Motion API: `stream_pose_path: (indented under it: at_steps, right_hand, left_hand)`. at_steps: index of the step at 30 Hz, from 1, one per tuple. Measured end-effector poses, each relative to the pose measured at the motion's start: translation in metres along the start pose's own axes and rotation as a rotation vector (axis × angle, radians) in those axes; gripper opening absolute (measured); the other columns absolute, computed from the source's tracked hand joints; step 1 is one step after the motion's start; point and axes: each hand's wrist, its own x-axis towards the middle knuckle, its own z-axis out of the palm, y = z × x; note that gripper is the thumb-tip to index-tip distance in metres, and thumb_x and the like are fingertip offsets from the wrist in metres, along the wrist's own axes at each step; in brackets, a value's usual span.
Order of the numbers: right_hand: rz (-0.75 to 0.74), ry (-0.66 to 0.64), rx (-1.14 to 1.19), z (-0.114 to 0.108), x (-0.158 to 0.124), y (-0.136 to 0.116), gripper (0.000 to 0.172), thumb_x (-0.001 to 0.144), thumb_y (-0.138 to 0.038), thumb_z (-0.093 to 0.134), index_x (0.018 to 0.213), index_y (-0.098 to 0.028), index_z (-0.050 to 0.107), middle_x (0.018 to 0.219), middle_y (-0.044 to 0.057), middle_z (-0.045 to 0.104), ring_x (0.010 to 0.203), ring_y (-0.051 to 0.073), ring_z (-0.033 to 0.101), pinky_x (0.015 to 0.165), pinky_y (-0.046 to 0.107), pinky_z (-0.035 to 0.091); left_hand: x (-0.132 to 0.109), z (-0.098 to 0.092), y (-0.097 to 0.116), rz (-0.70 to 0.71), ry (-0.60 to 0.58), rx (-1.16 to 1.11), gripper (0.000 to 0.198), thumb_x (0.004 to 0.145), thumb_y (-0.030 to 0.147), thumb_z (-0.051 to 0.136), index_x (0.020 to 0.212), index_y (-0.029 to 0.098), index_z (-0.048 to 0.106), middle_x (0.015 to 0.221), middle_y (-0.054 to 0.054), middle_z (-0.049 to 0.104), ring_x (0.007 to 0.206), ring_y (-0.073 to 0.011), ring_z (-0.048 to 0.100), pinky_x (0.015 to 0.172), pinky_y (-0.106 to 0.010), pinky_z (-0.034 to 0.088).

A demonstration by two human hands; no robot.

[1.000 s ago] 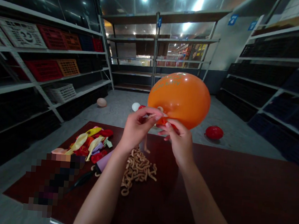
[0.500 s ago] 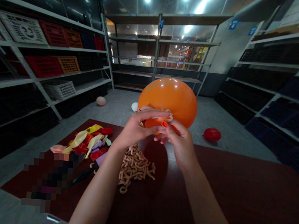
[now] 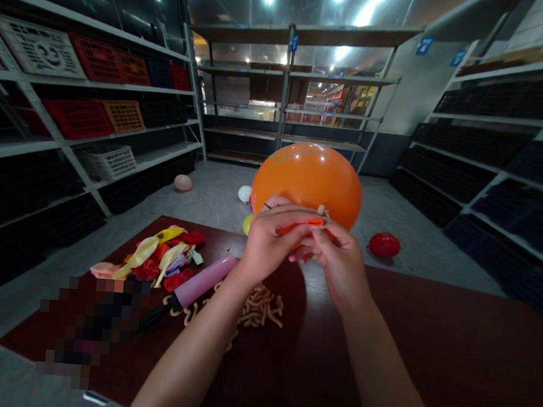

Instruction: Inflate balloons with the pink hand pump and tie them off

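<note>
A large inflated orange balloon [image 3: 308, 178] with green lettering rests against my hands above the far edge of the table. My left hand [image 3: 276, 235] pinches the balloon's neck, its fingers wrapped over from the left. On the right, my right hand [image 3: 340, 259] has thumb and fingers closed on the same neck, whose flattened orange mouth pokes out between the two hands. A small beige curled piece [image 3: 321, 211] shows by my right fingertips against the balloon; how it sits around the neck is hidden. Below lies a pile of similar beige curled pieces [image 3: 263, 306], partly behind my left forearm.
On the brown table [image 3: 429, 347], a pink-barrelled hand pump [image 3: 204, 280] lies beside several limp coloured balloons [image 3: 155, 254]. A red balloon [image 3: 384, 245], a white one [image 3: 244, 194] and a peach one [image 3: 183, 183] lie on the floor. Shelves with crates [image 3: 85, 120] stand around.
Both hands have shifted slightly right with the balloon's neck, uncovering the pump. The balloon's mouth has turned from a round opening to a flattened edge, and the balloon has rotated a little.
</note>
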Motion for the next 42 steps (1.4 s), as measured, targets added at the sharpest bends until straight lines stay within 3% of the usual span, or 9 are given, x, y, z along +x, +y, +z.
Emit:
stream_pose_path:
  at_steps: [4,8,14,18,23,26,30,35,42]
  right_hand:
    - [0.13,-0.135,0.097,-0.003,-0.002,-0.007,0.046,0.086,-0.057,0.056,0.119,-0.025,0.061,0.073,0.003,0.072,0.049,0.015,0.064,0.048,0.027,0.047]
    - [0.136,-0.154,0.116,-0.005,-0.002,-0.008,0.064,0.086,-0.066,0.048,0.138,-0.03,0.048,0.083,0.004,0.074,0.044,0.014,0.06,0.038,0.025,0.043]
    - [0.016,-0.057,0.012,-0.005,-0.003,-0.008,0.047,0.088,-0.058,0.055,0.121,-0.027,0.065,0.07,0.003,0.071,0.032,0.005,0.038,0.03,0.021,0.014]
    - [-0.079,0.0,0.097,-0.01,-0.002,-0.012,0.041,0.09,-0.06,0.051,0.11,-0.028,0.068,0.05,-0.005,0.055,0.03,0.003,0.024,0.033,0.021,0.011]
    - [-0.184,-0.152,-0.135,-0.005,-0.004,-0.01,0.041,0.091,-0.055,0.05,0.071,-0.022,0.062,0.067,-0.001,0.06,0.046,0.007,0.047,0.045,0.024,0.037]
    - [-0.279,-0.172,-0.679,0.005,-0.006,-0.002,0.034,0.096,-0.042,0.043,0.08,-0.021,0.065,0.08,0.004,0.067,0.072,0.015,0.061,0.068,0.031,0.048]
    - [-0.401,0.059,-1.198,0.012,-0.005,0.011,0.028,0.095,-0.031,0.043,0.104,-0.02,0.067,0.106,0.01,0.071,0.1,0.025,0.062,0.087,0.039,0.045]
    - [-0.254,0.068,-1.161,0.008,-0.001,0.013,0.03,0.089,-0.033,0.048,0.112,-0.021,0.065,0.11,0.011,0.07,0.097,0.027,0.063,0.081,0.037,0.045]
    - [-0.027,0.02,-1.105,0.003,0.003,0.013,0.027,0.088,-0.042,0.052,0.094,-0.023,0.069,0.082,0.009,0.072,0.074,0.025,0.064,0.066,0.034,0.039]
  left_hand:
    - [-0.004,0.003,-0.001,-0.017,0.079,-0.017,0.017,0.09,0.016,0.063,0.095,0.024,0.076,0.097,-0.003,0.076,0.091,-0.0178,0.067,0.087,-0.037,0.048]
    - [-0.004,0.001,-0.003,0.008,-0.013,-0.023,0.017,0.091,0.017,0.061,0.096,0.023,0.076,0.097,-0.004,0.076,0.091,-0.0175,0.068,0.087,-0.037,0.049]
    - [0.0,-0.012,-0.003,0.009,-0.117,-0.018,0.011,0.087,0.019,0.068,0.092,0.023,0.077,0.087,-0.003,0.076,0.082,-0.0158,0.066,0.084,-0.034,0.047]
    - [0.003,-0.016,-0.006,-0.216,-0.01,-0.167,0.008,0.082,0.021,0.073,0.088,0.023,0.078,0.089,-0.004,0.077,0.085,-0.0162,0.067,0.082,-0.031,0.05]
    - [0.005,-0.007,-0.013,-0.549,0.263,-0.477,0.01,0.075,0.027,0.078,0.081,0.019,0.079,0.094,-0.007,0.077,0.09,-0.0184,0.071,0.091,-0.034,0.051]
    - [0.005,0.001,-0.016,-0.645,0.383,-0.587,0.01,0.073,0.025,0.08,0.078,0.017,0.079,0.092,-0.008,0.077,0.09,-0.0177,0.071,0.094,-0.033,0.05]
    - [0.003,0.015,-0.008,-0.718,0.455,-0.744,0.009,0.073,0.02,0.079,0.081,0.016,0.079,0.092,-0.008,0.077,0.094,-0.0177,0.071,0.095,-0.031,0.05]
    - [0.0,0.032,0.006,-0.737,0.418,-0.848,0.006,0.076,0.018,0.076,0.081,0.016,0.078,0.092,-0.008,0.077,0.096,-0.0189,0.071,0.096,-0.034,0.051]
    - [-0.005,0.039,-0.002,-0.84,0.375,-0.799,0.01,0.071,0.021,0.08,0.08,0.016,0.079,0.096,-0.008,0.077,0.089,-0.0165,0.07,0.088,-0.032,0.054]
